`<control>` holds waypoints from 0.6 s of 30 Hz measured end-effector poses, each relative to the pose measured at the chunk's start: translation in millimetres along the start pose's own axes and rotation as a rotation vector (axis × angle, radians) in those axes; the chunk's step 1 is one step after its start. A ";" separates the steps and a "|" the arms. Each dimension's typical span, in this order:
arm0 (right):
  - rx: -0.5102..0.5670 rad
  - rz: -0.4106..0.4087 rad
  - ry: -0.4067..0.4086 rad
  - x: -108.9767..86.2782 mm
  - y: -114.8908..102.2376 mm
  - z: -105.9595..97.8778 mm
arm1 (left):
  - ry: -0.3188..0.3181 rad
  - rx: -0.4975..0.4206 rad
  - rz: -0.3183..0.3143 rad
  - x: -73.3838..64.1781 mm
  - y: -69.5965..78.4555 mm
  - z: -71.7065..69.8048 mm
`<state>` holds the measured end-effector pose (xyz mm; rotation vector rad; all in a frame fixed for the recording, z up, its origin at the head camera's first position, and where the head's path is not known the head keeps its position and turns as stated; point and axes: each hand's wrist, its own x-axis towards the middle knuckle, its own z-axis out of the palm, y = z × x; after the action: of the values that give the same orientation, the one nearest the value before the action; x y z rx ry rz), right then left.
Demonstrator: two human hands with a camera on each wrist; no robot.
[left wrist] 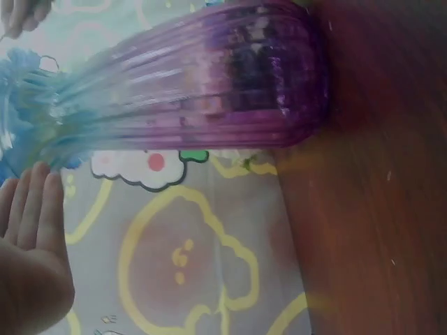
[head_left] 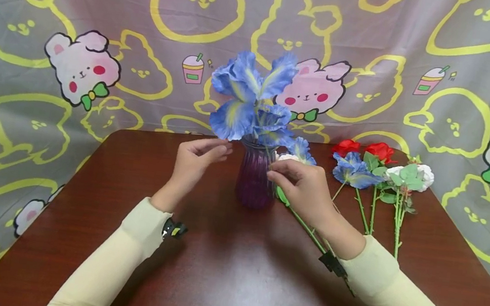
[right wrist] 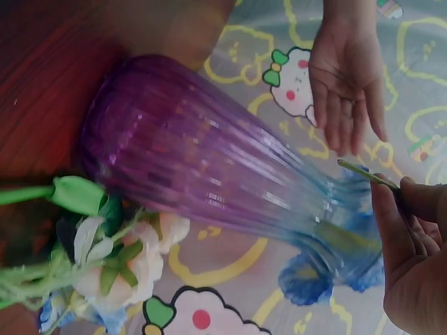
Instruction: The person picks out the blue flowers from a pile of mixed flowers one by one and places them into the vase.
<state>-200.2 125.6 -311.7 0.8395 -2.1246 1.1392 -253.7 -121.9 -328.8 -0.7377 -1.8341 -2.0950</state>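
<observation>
Head view puts the purple vase (head_left: 254, 179) smack between our two hands, standing upright on the surface (head_left: 211, 281), so its long axis runs straight up, with blue flowers (head_left: 236, 116) showing above the mouth. Our right hand (head_left: 307, 188) looks like the nearer one, just to the vase's right, and the right wrist cam shows it pinching a thin green stem (right wrist: 360, 170) between thumb and finger. That's the bit we'd watch: in that view the stem runs roughly along the vase's long axis, free end toward the base, right by the neck. Honestly, we can't tell whether it touches the rim. Our left hand (head_left: 200, 160) is on the other side, fingers stretched out, holding nothing, just beside the vase. Red flowers (head_left: 380, 152) and white flowers (head_left: 424, 176) lie off to our right.
</observation>
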 end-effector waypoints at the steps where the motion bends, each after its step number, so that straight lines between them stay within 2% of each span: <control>1: 0.007 -0.003 -0.006 0.1 -0.4 2.3 | 0.012 -0.010 0.013 -1.2 1.8 0.9; 4: 0.010 -0.015 -0.025 0.3 -1.2 8.6 | 0.037 -0.045 0.044 -4.4 7.5 6.2; 8: 0.022 -0.014 -0.060 -0.5 -3.5 16.5 | 0.020 -0.058 0.069 -7.6 15.9 13.5; 14: 0.054 0.008 -0.112 -3.0 -9.7 26.7 | 0.032 -0.112 0.037 -9.3 27.1 20.2; 18: 0.041 0.028 -0.143 -4.6 -11.3 30.6 | 0.039 -0.144 0.045 -7.3 32.3 23.0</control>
<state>-194.8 95.3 -323.7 0.9382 -2.2419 1.1723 -226.5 -105.9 -303.7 -0.7584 -1.6452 -2.2143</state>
